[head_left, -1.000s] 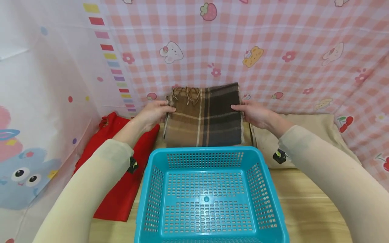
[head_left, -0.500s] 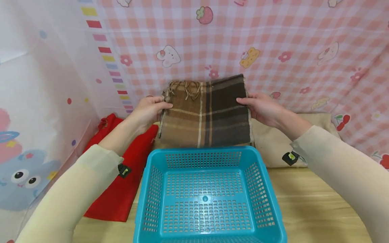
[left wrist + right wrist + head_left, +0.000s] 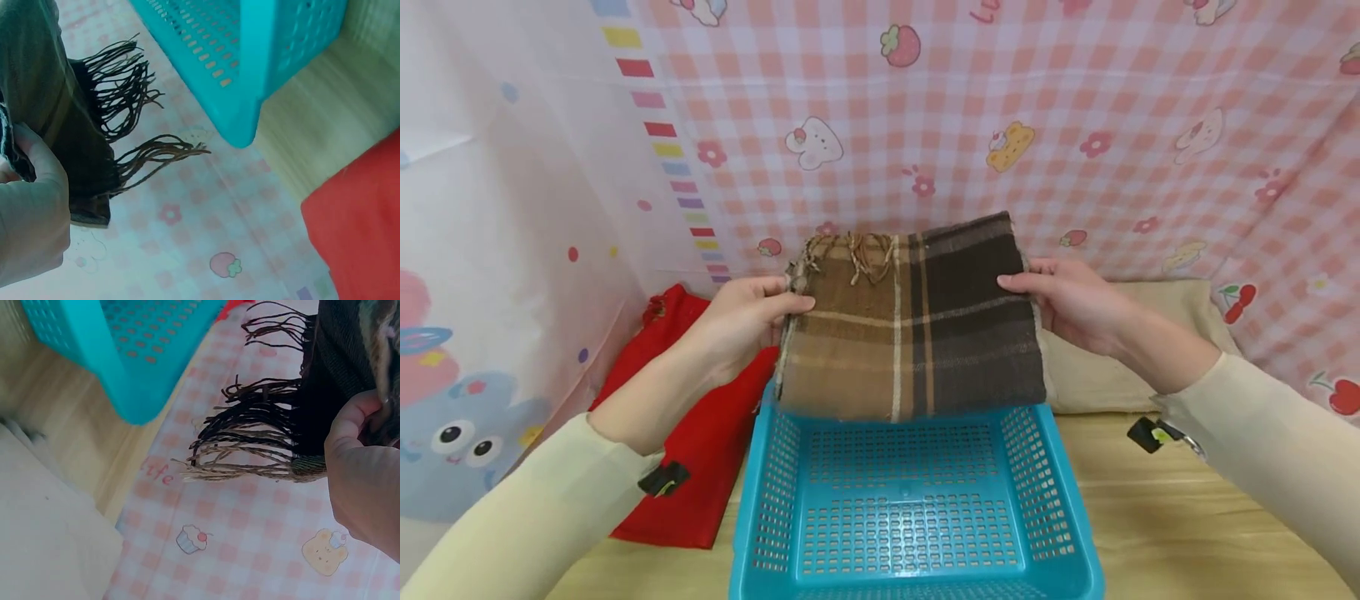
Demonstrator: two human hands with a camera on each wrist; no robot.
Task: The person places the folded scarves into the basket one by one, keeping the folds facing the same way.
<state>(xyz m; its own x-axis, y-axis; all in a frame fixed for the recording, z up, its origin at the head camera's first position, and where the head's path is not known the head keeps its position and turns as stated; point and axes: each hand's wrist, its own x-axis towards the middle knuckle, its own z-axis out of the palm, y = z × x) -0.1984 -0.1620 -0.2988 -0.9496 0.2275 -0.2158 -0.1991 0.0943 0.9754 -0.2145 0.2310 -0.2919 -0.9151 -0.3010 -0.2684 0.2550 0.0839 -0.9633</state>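
Observation:
A folded plaid scarf [image 3: 865, 350], brown on one half and near-black on the other, hangs between both hands above the far rim of a blue perforated basket [image 3: 745, 517]. The left hand [image 3: 741, 321] pinches its left edge, thumb on the front face. At the opposite edge, the right hand [image 3: 1078, 304] grips the dark half the same way. Tassels [image 3: 134, 162] dangle from the scarf in the left wrist view; more fringe [image 3: 250, 437] shows in the right wrist view. The basket's floor holds nothing that I can see.
Folded red cloth [image 3: 692, 467] lies left of the basket, partly behind the left arm. Folded beige cloth [image 3: 1105, 379] lies to the right, behind the right hand. All stand on a wooden table [image 3: 1150, 500], backed by a pink checked curtain [image 3: 925, 100].
Both hands first raised the scarf slightly behind the basket, then brought it nearer. Its lower edge now overlaps the basket's far rim. The basket and the other cloths stay put.

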